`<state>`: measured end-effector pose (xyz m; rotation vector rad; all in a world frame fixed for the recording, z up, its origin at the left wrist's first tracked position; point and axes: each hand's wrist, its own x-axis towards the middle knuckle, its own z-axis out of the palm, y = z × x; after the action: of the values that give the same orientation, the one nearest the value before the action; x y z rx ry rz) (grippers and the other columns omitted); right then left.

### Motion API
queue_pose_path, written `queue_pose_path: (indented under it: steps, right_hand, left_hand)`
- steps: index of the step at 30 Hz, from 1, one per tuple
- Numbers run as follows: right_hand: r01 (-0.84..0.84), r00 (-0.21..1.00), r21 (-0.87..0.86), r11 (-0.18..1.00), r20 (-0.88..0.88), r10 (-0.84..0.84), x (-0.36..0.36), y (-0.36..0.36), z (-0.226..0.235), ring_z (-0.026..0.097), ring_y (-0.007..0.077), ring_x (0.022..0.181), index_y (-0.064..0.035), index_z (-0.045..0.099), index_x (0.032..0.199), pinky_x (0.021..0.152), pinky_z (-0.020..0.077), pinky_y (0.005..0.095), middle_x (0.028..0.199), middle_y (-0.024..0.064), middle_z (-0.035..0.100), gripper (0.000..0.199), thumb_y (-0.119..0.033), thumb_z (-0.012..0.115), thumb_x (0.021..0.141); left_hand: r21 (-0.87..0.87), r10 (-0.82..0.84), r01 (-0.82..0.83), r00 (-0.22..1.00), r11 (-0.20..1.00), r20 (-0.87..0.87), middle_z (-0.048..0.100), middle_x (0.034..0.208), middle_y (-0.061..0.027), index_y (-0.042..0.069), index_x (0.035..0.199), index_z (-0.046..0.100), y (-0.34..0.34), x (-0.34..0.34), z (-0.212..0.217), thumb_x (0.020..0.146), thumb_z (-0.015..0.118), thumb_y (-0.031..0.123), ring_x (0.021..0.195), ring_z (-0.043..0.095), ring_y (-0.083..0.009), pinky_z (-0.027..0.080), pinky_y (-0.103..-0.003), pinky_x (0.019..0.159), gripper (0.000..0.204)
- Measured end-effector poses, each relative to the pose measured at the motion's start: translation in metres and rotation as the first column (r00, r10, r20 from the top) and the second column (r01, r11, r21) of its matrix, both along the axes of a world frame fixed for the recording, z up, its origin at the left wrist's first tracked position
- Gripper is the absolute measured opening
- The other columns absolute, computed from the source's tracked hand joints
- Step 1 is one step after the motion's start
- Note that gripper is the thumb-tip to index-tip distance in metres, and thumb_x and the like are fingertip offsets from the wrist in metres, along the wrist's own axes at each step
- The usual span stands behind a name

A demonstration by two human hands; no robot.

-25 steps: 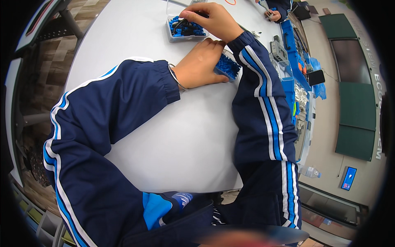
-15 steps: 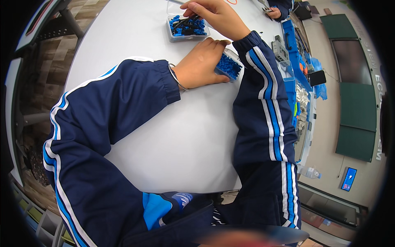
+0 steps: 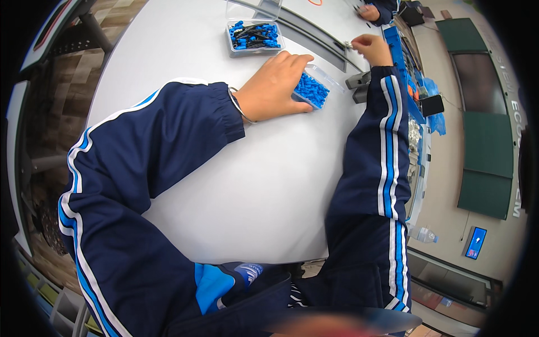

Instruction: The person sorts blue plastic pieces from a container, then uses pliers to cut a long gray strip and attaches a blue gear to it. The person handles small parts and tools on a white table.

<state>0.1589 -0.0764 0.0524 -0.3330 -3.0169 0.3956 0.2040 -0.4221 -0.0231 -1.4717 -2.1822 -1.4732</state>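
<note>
My left hand (image 3: 272, 84) spans a small clear plastic box (image 3: 324, 108) of tiny blue pegs (image 3: 310, 90), thumb on its near side and fingers on its far side. Part of the box is hidden beneath the hand. Farther right, my right hand (image 3: 373, 49) has its thumb and fingertips pinched together beside the end of a long grey beam (image 3: 314, 36). What the pinch holds is too small to make out. Beyond my left hand stands another clear box (image 3: 255, 51) with black and blue connector pieces (image 3: 255, 36), its lid raised.
Two grey blocks (image 3: 359, 87) lie by my right wrist. Blue trays (image 3: 400, 56) of parts line the table's right side. At the far right, another person's hand (image 3: 369, 12) rests over the white table (image 3: 252, 191). An orange loop (image 3: 315, 2) lies at the back.
My right hand has moved right, from above the box of black and blue connectors to the grey beam's end. The beam and grey blocks now show. My left hand has stayed at the peg box.
</note>
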Motion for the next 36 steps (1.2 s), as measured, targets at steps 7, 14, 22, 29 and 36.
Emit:
queue_pose_path:
  steps: [7,14,22,29,36]
  right_hand:
    - [-0.149,0.982,0.148,0.978,-0.097,0.165,0.008,-0.019,-0.031,0.069,0.0246,0.075,-0.0114,0.08,0.093,0.071,0.0538,0.0359,0.082,0.0104,0.073,0.015,-0.019,0.079,0.081]
    - [-0.196,0.943,0.14,0.971,-0.244,0.226,0.001,-0.002,-0.03,0.068,0.0256,0.084,-0.0062,0.075,0.093,0.078,0.0527,0.0357,0.09,0.0114,0.071,0.012,-0.015,0.074,0.085]
    - [0.029,0.979,0.072,0.997,-0.206,-0.013,0.001,0.024,-0.029,0.068,0.0208,0.082,-0.0094,0.074,0.103,0.074,0.0538,0.0332,0.107,0.0085,0.071,0.016,-0.011,0.073,0.087]
    - [0.036,0.999,0.25,0.968,-0.002,-0.036,-0.005,0.033,-0.033,0.071,0.0244,0.085,-0.0122,0.076,0.1,0.077,0.0549,0.0351,0.102,0.0121,0.072,0.014,-0.015,0.075,0.086]
    - [0.035,0.976,0.114,0.993,-0.218,-0.01,-0.003,0.018,-0.024,0.07,0.0256,0.084,-0.0063,0.074,0.095,0.078,0.0548,0.0356,0.09,0.0125,0.073,0.013,-0.017,0.075,0.087]
  left_hand:
    - [-0.013,0.003,-0.003,1.0,1.0,-0.018,0.057,0.12,-0.0186,-0.001,0.144,0.043,0.0,-0.001,0.0,0.075,0.086,0.033,0.115,0.053,-0.0309,0.045,-0.038,0.1,0.087]
    - [0.017,0.0,0.001,1.0,1.0,-0.021,0.057,0.117,-0.0175,0.001,0.143,0.043,0.002,-0.002,-0.003,0.074,0.086,0.031,0.111,0.053,-0.0306,0.045,-0.038,0.098,0.087]
    - [0.019,0.001,0.0,1.0,1.0,-0.022,0.057,0.117,-0.0168,0.001,0.143,0.044,0.003,-0.001,-0.006,0.074,0.086,0.032,0.111,0.053,-0.0303,0.046,-0.038,0.097,0.087]
    - [0.03,-0.002,0.002,1.0,1.0,-0.025,0.058,0.116,-0.0165,0.0,0.143,0.044,0.003,-0.001,-0.005,0.074,0.086,0.032,0.11,0.053,-0.0302,0.046,-0.038,0.097,0.087]
    - [0.036,0.014,-0.012,0.999,0.999,-0.032,0.058,0.116,-0.0168,0.001,0.143,0.044,0.002,-0.002,-0.005,0.074,0.086,0.031,0.111,0.053,-0.0305,0.045,-0.038,0.098,0.086]
